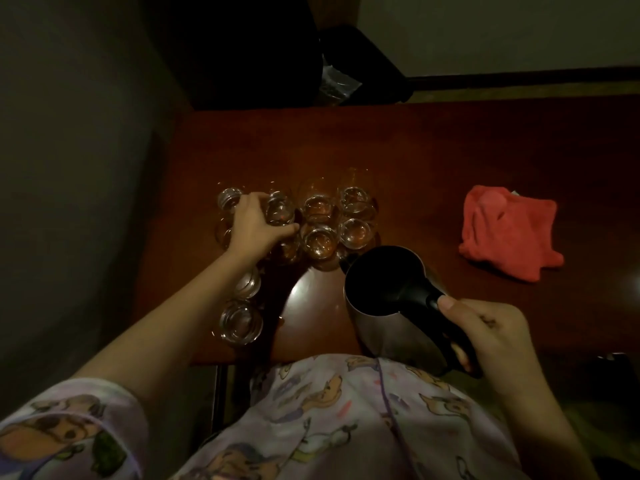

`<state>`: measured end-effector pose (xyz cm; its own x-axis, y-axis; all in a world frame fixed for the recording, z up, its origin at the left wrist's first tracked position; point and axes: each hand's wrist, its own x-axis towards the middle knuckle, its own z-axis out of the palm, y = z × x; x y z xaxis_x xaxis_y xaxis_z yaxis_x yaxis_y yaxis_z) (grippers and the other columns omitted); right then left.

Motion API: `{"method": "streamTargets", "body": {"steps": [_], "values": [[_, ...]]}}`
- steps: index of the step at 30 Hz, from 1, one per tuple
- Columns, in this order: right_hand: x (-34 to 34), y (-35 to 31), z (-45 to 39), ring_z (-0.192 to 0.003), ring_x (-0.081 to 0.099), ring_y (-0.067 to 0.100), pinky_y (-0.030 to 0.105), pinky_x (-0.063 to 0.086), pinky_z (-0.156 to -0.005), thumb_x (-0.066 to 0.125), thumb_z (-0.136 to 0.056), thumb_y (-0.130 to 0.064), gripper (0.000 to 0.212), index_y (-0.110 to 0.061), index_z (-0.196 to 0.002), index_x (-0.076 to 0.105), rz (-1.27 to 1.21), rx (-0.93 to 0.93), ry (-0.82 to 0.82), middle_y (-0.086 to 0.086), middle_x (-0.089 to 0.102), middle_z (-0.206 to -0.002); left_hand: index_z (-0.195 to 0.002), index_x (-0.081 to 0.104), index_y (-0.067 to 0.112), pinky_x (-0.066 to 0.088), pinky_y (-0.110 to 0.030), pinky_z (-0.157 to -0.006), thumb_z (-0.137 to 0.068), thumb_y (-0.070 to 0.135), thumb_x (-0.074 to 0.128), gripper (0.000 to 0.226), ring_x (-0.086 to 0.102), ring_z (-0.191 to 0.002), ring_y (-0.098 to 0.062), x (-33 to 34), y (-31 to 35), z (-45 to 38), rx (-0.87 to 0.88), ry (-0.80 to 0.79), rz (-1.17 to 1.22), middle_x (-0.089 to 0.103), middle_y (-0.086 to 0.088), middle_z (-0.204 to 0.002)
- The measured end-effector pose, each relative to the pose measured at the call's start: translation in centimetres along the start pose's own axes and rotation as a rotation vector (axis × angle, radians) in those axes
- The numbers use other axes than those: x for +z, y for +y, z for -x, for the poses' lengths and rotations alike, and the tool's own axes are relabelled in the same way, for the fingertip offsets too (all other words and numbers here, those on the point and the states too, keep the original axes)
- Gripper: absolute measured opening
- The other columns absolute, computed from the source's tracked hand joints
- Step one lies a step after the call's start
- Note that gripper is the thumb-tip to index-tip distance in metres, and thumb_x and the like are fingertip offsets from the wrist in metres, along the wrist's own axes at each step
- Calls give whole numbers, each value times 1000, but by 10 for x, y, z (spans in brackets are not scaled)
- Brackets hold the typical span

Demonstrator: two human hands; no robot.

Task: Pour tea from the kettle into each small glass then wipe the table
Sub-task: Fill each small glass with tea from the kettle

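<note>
Several small clear glasses stand clustered on the dark red-brown table; some hold amber tea. My left hand reaches into the cluster and grips one small glass from the side. Two more glasses stand nearer the front edge on the left. My right hand grips the black handle of a steel kettle, held upright near the table's front, its spout pointing toward the glasses. A red cloth lies crumpled on the table's right side.
A wall runs along the left of the table. A dark chair and a black bin with a plastic bag stand behind the far edge. My patterned clothing fills the bottom of the view.
</note>
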<state>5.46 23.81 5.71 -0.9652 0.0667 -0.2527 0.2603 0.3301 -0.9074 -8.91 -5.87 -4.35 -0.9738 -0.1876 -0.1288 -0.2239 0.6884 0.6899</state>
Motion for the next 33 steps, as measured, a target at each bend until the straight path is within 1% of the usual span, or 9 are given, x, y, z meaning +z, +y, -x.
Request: {"method": "streamTargets", "body": {"steps": [5,9,12,15,19,22,25,29,33], "values": [[1,2,5,-32,36,17,23,28,-39,56,-78,-38,49,-11,-38,45,-18,-2,1,6,39,-35,-125,45,14,39,-50,-102,-59,46,81,82,42,-121,-26,6,-17,11,26,-100,-141,46,-7,-126],[2,4,9,-33,35,18,25,28,-41,57,-78,-38,52,-6,-40,43,-25,7,8,9,39,-36,-135,33,19,5,-58,-113,-60,51,79,93,24,-136,-25,4,-17,17,78,-180,-480,39,-6,-141],[2,3,11,-33,35,18,25,28,-42,57,-77,-38,48,-9,-40,46,-47,23,19,9,39,-36,-141,24,19,-2,-61,-110,-62,50,78,100,16,-140,-25,3,-15,19,104,-215,-589,35,-8,-146],[2,2,14,-34,35,19,28,29,-44,57,-77,-37,47,-11,-40,47,-37,12,21,10,39,-37,-136,33,20,-3,-60,-111,-62,46,80,92,19,-140,-25,2,-14,20,84,-170,-500,42,-6,-142],[0,-1,17,-34,36,17,26,28,-43,56,-77,-39,47,-14,-38,46,3,-4,16,5,39,-35,-130,42,21,0,-54,-115,-56,40,84,88,27,-135,-25,1,-16,32,156,-104,-427,49,-6,-135],[-2,-1,19,-34,37,14,27,29,-44,56,-74,-49,51,-13,-39,48,74,-24,-11,4,39,-35,-129,46,21,18,-49,-113,-53,35,87,87,31,-130,-25,-1,-17,48,196,-69,-285,50,-7,-130],[-2,-2,22,-36,35,12,28,26,-45,50,-66,-61,56,-9,-45,49,167,-50,-27,2,39,-38,-131,46,21,34,-39,-102,-52,31,88,89,29,-128,-20,-3,-13,66,178,-115,-135,46,-4,-128],[-7,-6,27,-37,33,13,33,23,-43,48,-65,-62,58,-6,-51,50,256,-97,-55,3,36,-40,-129,47,21,30,-28,-95,-51,23,88,88,30,-123,-18,5,-3,93,201,-160,-47,42,6,-118],[-13,-9,34,-37,30,12,42,25,-46,48,-67,-62,59,-5,-52,49,298,-121,-78,4,36,-40,-129,48,21,28,-27,-92,-48,27,89,91,32,-120,-21,23,-1,114,219,-171,-54,49,-3,-122]]}}
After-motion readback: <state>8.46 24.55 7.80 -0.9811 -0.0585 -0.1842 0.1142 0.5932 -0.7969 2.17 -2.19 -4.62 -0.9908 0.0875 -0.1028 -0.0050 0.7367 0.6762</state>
